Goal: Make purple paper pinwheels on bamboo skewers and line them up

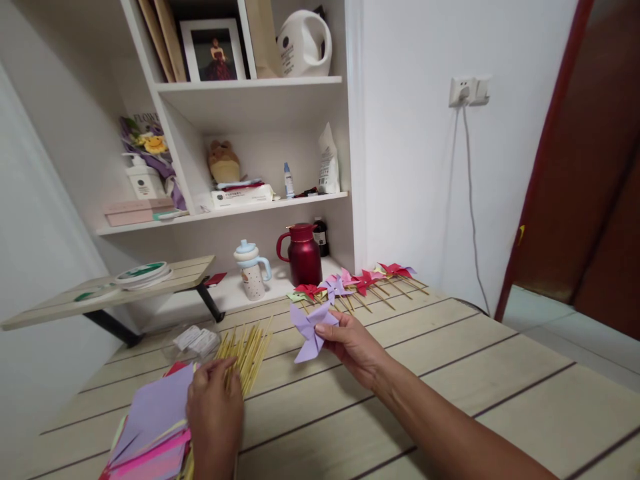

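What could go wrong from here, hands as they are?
1. The right hand pinches the purple pinwheel by one edge only; the folds could spring open or crease.
2. The left hand reaches into the loose sticks; they may roll or scatter.
3. The paper stack overhangs the table edge and might slide off.

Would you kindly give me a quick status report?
Right hand grips purple pinwheel. Left hand on bamboo sticks. Nothing between them.
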Tool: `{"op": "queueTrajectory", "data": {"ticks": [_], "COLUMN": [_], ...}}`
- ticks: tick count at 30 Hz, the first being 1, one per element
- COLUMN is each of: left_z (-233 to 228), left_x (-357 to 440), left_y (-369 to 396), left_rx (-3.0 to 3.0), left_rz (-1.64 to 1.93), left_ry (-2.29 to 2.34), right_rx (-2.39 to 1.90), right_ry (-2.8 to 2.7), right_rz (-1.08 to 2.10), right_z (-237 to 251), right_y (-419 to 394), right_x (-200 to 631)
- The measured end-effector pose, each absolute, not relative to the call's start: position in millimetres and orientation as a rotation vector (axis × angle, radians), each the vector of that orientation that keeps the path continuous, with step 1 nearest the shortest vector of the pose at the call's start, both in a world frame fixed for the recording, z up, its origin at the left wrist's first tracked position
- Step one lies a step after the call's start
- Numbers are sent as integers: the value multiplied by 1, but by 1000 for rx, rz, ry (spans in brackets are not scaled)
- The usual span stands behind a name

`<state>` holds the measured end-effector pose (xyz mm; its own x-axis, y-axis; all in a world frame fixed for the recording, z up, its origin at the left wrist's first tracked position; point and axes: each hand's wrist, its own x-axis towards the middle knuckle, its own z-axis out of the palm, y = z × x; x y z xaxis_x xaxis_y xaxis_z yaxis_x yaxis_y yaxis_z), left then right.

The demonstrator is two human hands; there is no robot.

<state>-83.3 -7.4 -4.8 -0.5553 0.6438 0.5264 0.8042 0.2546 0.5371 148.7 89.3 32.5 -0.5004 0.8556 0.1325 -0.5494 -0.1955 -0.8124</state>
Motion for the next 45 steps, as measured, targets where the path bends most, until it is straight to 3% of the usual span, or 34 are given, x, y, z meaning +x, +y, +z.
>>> {"op": "queueTrajectory", "data": {"ticks": [8,13,25,36,45], "left_z": [-5,-8,35,14,27], "left_x": [-70,-72,-95,-159,-134], "left_y": [-8,-8,-28,-27,-25], "left_rx": [-1468,-1489,-1367,-1670,-1755], "left_rz": [-743,-654,-1231,-755,-427], "left_ry": [-2341,-2325,-2224,-2294,-2207], "right_rx": [-407,-390,-362,-340,-337], "right_ry": [-1040,-1046,-1072,-1090,-1091], "right_rz": [1866,1884,1921,1932,1942], "right_z": [31,32,33,31,34], "right_y": [90,90,90,91,89], "right_x": [149,150,151,151,152]}}
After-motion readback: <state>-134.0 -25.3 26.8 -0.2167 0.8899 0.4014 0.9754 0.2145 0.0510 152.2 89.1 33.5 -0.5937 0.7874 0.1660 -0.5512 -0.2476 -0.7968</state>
